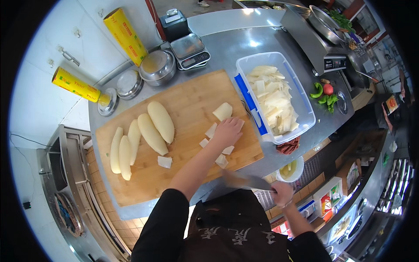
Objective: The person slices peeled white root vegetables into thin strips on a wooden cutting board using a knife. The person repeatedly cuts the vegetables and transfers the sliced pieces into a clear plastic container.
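My left hand [228,131] lies palm down at the right of a wooden cutting board [191,98], over thin pale vegetable slices [228,150]. The palm hides whatever is beneath it. Just beyond the fingertips sits a cut chunk of peeled vegetable [223,111]. Off the board's near edge, my right hand [283,194] grips a cleaver [257,182] by its handle; the blade points left and is blurred at its far end. Several peeled, elongated pale vegetables [152,133] rest across the board's left half, one loose slice [164,162] near them.
A clear plastic box [304,113] of slices stands right of the board, with a reddish-brown cloth [288,146] by its near end. Digital scale [190,52], lidded steel bowls [157,67] and yellow cling-film rolls [126,36] line the back left. Below the counter's right edge sits a white bucket [291,170].
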Action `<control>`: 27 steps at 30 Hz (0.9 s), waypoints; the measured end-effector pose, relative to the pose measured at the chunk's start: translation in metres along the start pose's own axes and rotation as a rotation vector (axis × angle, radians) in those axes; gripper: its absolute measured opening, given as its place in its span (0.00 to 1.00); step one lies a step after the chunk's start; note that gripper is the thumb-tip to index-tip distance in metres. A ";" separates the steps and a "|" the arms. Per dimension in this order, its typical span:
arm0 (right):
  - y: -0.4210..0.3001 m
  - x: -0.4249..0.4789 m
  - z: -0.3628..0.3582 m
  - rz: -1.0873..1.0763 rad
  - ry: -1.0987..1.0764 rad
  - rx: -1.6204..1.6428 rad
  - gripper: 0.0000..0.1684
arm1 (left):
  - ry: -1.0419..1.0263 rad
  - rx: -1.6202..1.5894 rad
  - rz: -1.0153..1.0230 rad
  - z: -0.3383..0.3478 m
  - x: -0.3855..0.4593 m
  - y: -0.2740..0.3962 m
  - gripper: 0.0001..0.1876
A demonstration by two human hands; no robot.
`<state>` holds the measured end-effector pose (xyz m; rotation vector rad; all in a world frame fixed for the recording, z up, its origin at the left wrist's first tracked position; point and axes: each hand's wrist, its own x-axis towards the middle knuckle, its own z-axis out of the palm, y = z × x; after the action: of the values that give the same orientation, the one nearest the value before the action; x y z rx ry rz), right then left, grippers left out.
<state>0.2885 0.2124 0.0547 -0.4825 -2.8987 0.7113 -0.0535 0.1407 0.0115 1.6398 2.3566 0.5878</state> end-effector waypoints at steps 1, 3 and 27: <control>-0.017 -0.016 0.009 0.307 0.054 0.092 0.11 | -0.043 -0.060 -0.056 0.007 0.012 0.006 0.23; -0.011 -0.053 0.051 0.608 0.178 0.340 0.17 | 0.000 0.054 -0.167 0.025 0.024 0.011 0.19; -0.118 0.094 0.130 0.806 -0.117 1.022 0.17 | 0.384 -0.263 -0.307 0.003 -0.109 0.008 0.43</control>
<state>0.1428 0.0883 -0.0013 -1.4118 -1.8808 2.1354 -0.0063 0.0421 0.0064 1.1020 2.5764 1.1708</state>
